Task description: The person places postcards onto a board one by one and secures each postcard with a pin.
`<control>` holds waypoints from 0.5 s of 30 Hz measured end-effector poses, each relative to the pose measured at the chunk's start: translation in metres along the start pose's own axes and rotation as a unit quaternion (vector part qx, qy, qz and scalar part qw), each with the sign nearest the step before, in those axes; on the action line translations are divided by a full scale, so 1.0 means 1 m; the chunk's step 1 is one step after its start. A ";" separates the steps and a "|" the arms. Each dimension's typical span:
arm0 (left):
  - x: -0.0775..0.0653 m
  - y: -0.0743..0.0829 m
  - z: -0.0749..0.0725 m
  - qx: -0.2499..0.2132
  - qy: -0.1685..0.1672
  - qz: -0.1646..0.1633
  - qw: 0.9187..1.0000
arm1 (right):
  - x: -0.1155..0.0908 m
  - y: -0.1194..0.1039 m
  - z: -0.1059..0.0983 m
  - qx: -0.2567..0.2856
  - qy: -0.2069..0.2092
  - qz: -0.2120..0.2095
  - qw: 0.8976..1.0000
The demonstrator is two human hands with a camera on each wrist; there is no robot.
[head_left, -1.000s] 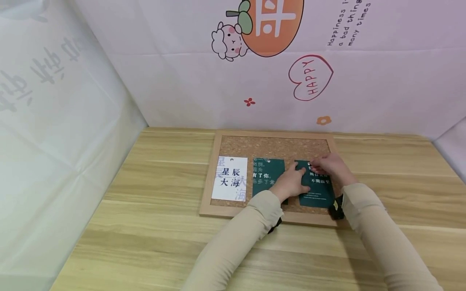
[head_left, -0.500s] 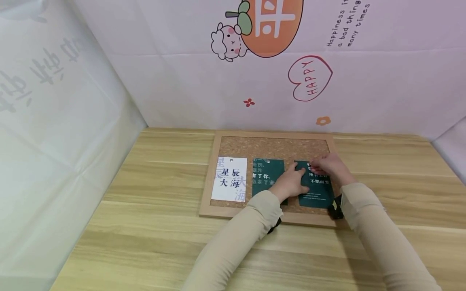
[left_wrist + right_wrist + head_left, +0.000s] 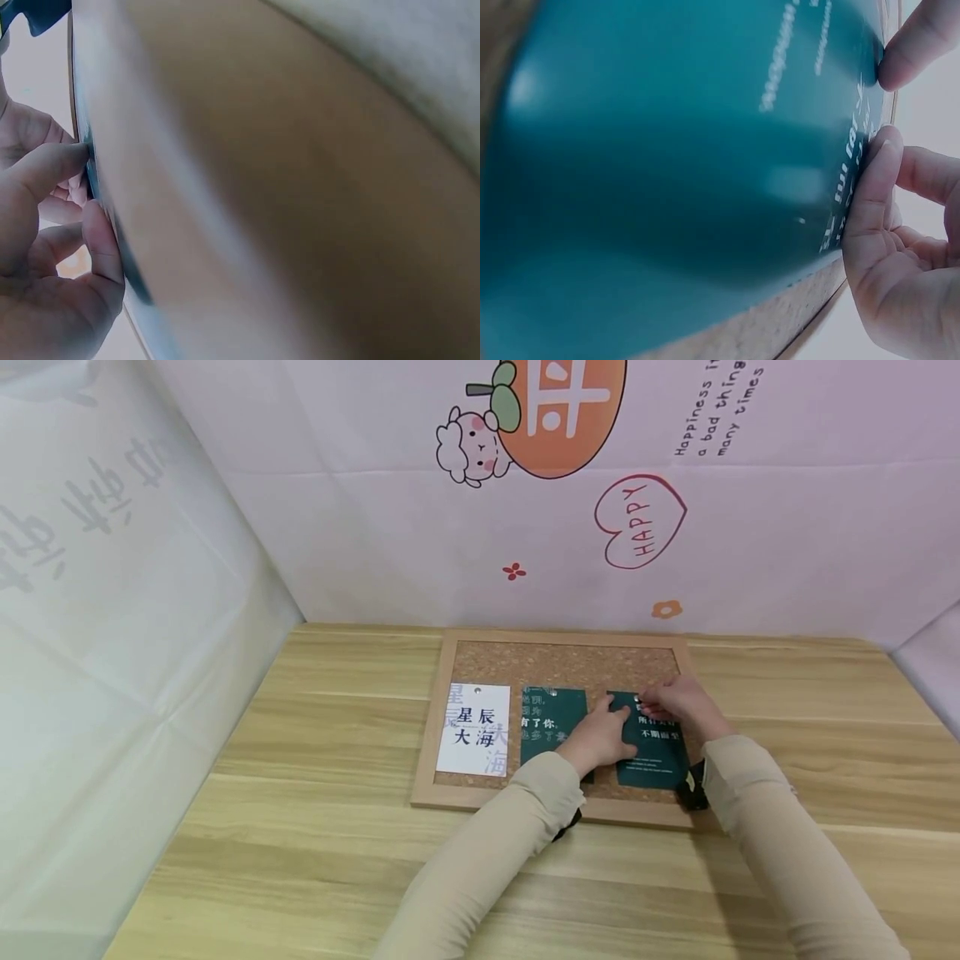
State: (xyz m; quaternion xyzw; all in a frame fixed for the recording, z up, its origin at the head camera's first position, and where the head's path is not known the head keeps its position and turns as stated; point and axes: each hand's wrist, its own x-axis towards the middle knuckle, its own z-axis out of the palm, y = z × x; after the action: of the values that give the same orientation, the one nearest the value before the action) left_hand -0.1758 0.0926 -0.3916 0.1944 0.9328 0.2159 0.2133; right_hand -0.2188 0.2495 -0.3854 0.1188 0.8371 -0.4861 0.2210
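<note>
A corkboard (image 3: 570, 660) with a light wood frame lies on the table. On its right part is a dark green card (image 3: 652, 760) with white lettering. My left hand (image 3: 597, 737) presses on this card's left side with spread fingers. At the card's top edge, my right hand (image 3: 678, 702) pinches a small push pin (image 3: 638, 698), mostly covered by the fingertips. In the right wrist view, the right thumb and fingers (image 3: 877, 180) meet at the glossy green card (image 3: 667, 150); the pin itself is hidden there. The left wrist view shows the left fingers (image 3: 105, 247) against the board's surface.
A white card (image 3: 472, 743) and another green card (image 3: 540, 727), each with a small pin at its top, lie further left on the corkboard. The wooden table (image 3: 315, 827) extends around it. A white printed backdrop (image 3: 375, 527) stands behind.
</note>
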 end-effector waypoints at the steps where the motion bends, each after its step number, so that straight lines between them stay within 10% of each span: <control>1: 0.000 0.000 0.000 0.000 0.001 -0.001 1.000 | 0.000 0.000 0.000 -0.002 0.000 0.001 1.000; 15: -0.006 0.007 -0.002 -0.023 0.010 -0.021 0.999 | 0.001 0.001 -0.001 -0.001 0.004 0.001 1.000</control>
State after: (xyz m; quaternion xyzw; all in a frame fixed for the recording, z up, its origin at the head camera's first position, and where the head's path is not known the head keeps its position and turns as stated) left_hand -0.1700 0.0953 -0.3850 0.1680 0.9336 0.2344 0.2128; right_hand -0.2193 0.2504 -0.3858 0.1213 0.8384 -0.4845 0.2185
